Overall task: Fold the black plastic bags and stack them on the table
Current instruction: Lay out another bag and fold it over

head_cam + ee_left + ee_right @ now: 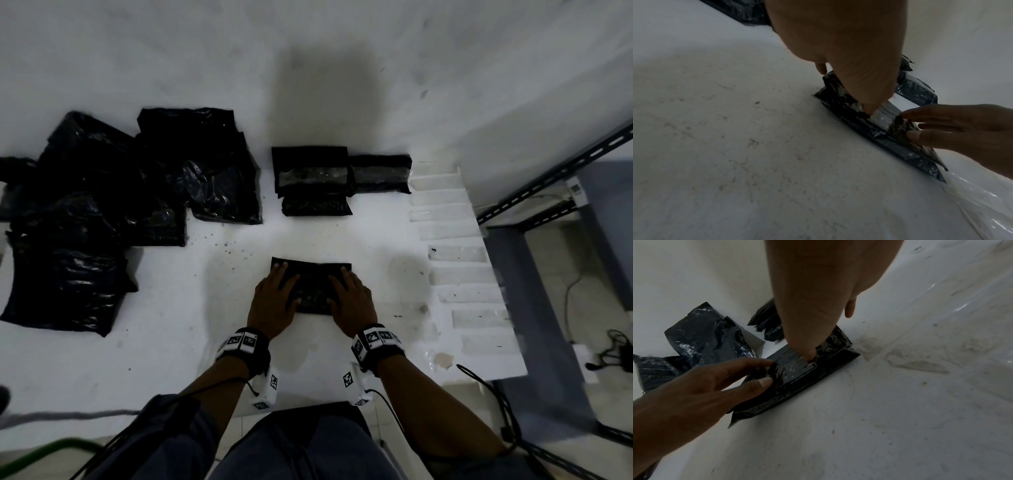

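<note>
Head view: left hand (274, 301) and right hand (351, 303) flat, fingers straight, pressing folded bag (313, 289) on table (171, 342).
Left wrist view: fingertips on bag's left end.
Right wrist view: fingertips on right end.

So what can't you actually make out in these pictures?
- Head view: how many bags make up the folded stack; they overlap and the picture is dark.
- Head view: the unfolded pile runs off the left edge.
- Both wrist views: the left hand and right hand hide the far side of the bag being pressed.
</note>
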